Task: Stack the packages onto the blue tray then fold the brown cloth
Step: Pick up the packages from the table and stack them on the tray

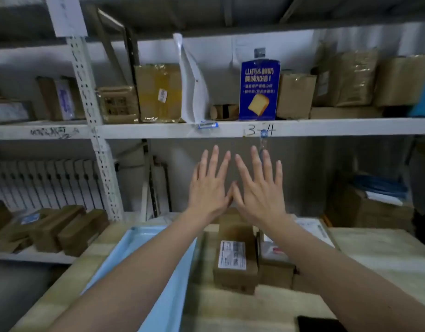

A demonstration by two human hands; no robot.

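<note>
left hand (210, 188) and right hand (259, 190) raised, fingers spread, thumbs touching, holding nothing. below, packages (235, 257) sit beside the blue tray (144, 245) (arms partly cover both); labels blurred.

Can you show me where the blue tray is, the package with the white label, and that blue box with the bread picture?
blue tray (144, 245): head view, bare floor near its far end.
package with the white label (233, 258): head view, its label on top.
blue box with the bread picture (258, 92): head view, middle of its front face.

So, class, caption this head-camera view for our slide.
Both hands, left and right, raised open above packages beside the blue tray.
</note>
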